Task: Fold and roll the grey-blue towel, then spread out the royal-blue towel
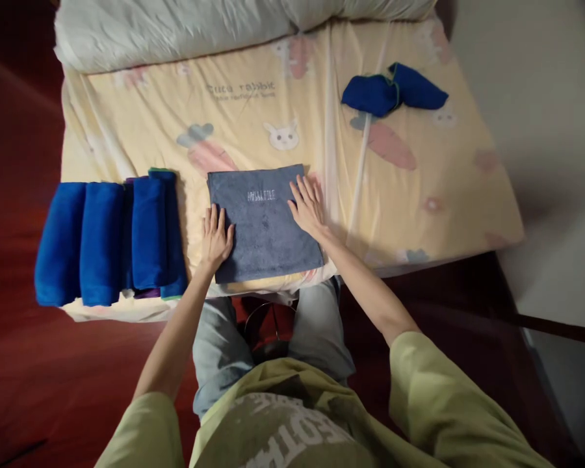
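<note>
A grey-blue towel (268, 234) with white lettering near its far edge lies flat on the bed in front of me. My left hand (216, 235) rests on its left edge, fingers stretched out. On its right side, my right hand (308, 205) lies flat with the fingers spread, near the far right corner. Neither hand grips anything. Just left of the towel, several rolled or folded blue towels (101, 240) sit side by side at the bed's front edge.
The bed (253, 136) has a yellow sheet printed with rabbits and carrots. Two crumpled blue cloths (370, 94) lie at the far right. A white quilt (185, 32) is bunched along the back. A pale wall (541, 130) stands at the right, and dark red floor (39, 377) shows below.
</note>
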Available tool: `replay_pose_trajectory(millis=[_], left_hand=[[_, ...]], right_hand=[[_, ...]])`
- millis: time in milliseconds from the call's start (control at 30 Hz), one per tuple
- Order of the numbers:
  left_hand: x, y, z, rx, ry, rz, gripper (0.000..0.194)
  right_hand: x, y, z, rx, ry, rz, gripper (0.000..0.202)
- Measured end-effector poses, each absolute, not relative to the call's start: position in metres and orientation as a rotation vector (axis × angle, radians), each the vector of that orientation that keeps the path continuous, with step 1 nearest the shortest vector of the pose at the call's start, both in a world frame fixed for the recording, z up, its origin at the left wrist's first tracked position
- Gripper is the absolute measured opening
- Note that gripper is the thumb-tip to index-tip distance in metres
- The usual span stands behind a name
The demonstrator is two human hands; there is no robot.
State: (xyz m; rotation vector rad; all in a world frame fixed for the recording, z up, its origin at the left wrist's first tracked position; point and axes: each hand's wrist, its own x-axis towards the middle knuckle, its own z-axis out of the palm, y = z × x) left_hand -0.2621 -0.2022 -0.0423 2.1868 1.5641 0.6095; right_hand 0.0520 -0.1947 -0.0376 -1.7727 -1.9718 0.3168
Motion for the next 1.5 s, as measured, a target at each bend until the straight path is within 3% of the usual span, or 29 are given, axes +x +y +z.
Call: replay_pose_trajectory(millis=[167, 367, 533, 1067, 1233, 1500], left_hand=[[-0.292, -0.295, -0.039, 2.035, 1.746, 0.750, 0.051], [-0.305, -0.344, -0.030, 1.767, 1.793, 0.881, 0.034], [-0.311, -0.341, -0.028, 1.641, 1.807, 0.833, 0.038], [-0.341, -0.343, -0.052, 1.588, 1.718, 0.831, 0.043], [-0.348, -0.345, -0.059, 1.683, 1.660, 0.875, 0.040], [-0.334, -0.348, -0.054, 1.921, 1.883, 0.643, 0.024]], right_hand=[[0.068, -0.298, -0.038, -1.790, -1.544, 0.355, 0.047], [0.087, -0.379, -0.062, -1.736, -1.148, 0.856, 0.053], [0.091, -0.377, -0.067, -1.637, -1.064, 0.931, 0.056], [0.110, -0.379, -0.080, -1.622, -1.203, 0.983, 0.037], [0.116, -0.377, -0.085, -1.699, -1.277, 1.022, 0.030], [0.107, -0.379, -0.078, -1.834, -1.368, 0.929, 0.019]])
